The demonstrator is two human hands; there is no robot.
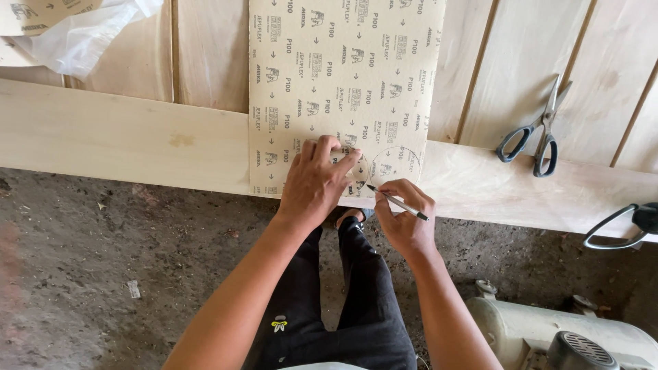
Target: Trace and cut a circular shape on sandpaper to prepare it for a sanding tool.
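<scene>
Tracing step: left hand (314, 181) flattens a disc on sandpaper sheet (343, 89); right hand (404, 216) pinches pen (397, 202), tip at the disc's 4 o'clock, calling for steady circling.

- The sandpaper sheet (343, 89) was cream, printed all over with a repeating pattern of small grey marks and arrows.
- On the sheet's lower edge, a thin dark circle outline (394, 164) was drawn.
- The pen (397, 203) just below that edge was silver-grey with a dark tip.
- The wooden boards (123, 133) under the sheet were pale tan.
- The scissors (538, 133), well to the sheet's right, had black handles and steel-grey blades.
- The trousers (356, 308) below the sheet were black, with a small yellow-and-white emblem.
- The floor (89, 260) below the sheet was mottled grey-brown.
</scene>
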